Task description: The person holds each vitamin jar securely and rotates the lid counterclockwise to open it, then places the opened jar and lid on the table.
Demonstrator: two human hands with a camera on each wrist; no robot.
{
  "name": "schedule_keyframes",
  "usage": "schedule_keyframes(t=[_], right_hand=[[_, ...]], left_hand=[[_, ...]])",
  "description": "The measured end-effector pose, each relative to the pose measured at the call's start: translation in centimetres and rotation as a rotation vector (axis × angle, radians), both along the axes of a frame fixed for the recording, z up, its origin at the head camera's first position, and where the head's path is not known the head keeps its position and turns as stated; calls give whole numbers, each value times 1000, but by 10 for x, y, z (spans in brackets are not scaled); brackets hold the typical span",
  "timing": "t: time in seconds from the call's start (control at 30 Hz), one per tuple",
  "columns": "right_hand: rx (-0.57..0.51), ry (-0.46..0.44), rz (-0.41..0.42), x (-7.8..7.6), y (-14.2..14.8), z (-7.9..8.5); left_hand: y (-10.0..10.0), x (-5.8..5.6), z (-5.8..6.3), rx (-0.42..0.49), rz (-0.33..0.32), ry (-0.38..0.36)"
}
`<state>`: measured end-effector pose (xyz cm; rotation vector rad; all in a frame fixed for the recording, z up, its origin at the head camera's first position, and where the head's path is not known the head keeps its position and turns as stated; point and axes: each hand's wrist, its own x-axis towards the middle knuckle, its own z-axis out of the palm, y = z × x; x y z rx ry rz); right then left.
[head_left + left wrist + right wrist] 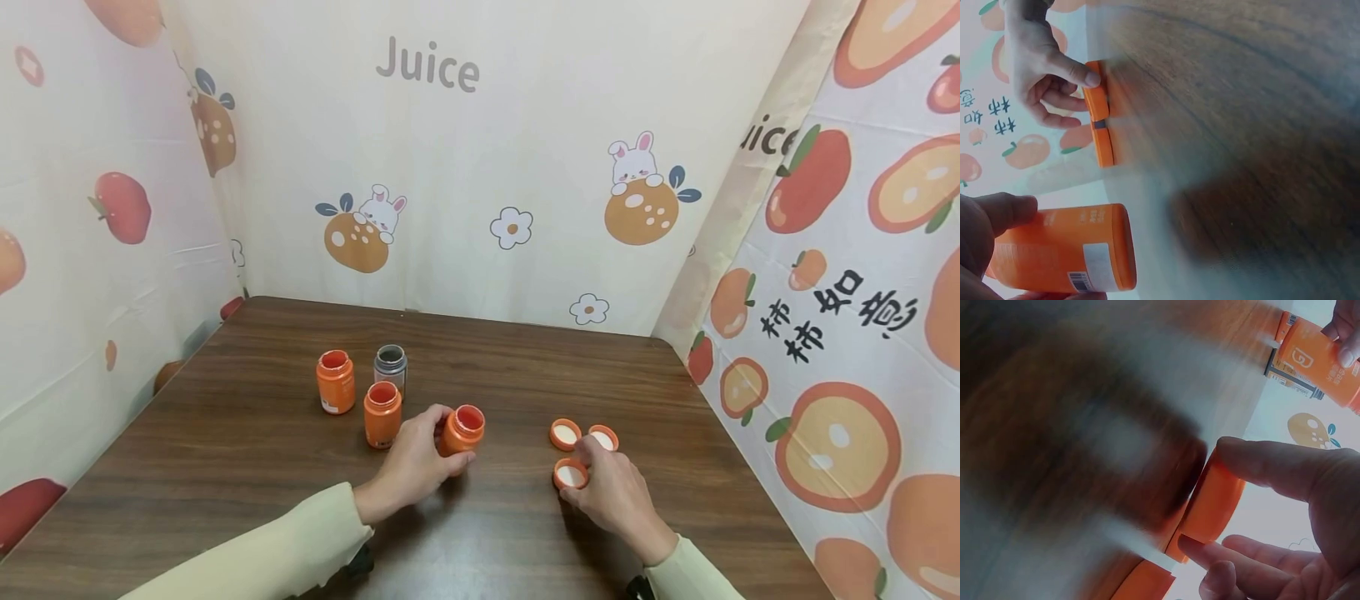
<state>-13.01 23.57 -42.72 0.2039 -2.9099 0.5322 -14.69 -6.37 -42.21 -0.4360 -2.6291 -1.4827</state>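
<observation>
My left hand (412, 461) grips an open orange bottle (463, 427) around its side. The left wrist view shows that bottle (1066, 250) with a white label and barcode near its base, held off the dark table. At the right, thumb and fingers of my right hand (617, 492) pinch the rim of an orange cap (571, 474), its white inside facing up. Close up in the right wrist view, the thumb presses one side of this cap (1213, 497) while a fingertip meets the other. Two similar caps, one left (565, 434) and one right (604, 437), lie just behind it.
Left of my left hand stand two uncapped orange bottles, one farther back (336, 383) and one nearer (382, 417). A grey open-topped bottle (392, 367) is behind the nearer one. Printed fabric (480, 167) hangs around the brown wooden table (247, 433).
</observation>
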Motion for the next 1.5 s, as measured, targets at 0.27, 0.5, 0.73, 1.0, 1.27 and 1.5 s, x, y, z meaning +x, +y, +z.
schedule_keyframes(t=[0.27,0.5,0.73,1.0,1.27,1.5], right_hand=[[5,-43,-4,0,1,-2],[2,-46,-4,0,2,-3],[1,-57,-6,0,1,-2],[-12,-46,9,2,0,4],[-32,-42,12,3,-2,7],[-49,-26,22,5,-4,9]], left_hand=[[2,-6,-1,-13,75,-21],[4,-11,-4,-35,129,-46],[4,-16,-7,-50,168,-79],[6,-20,-9,-49,204,-92],[5,-21,-10,-40,223,-119],[4,-21,-11,-42,218,-111]])
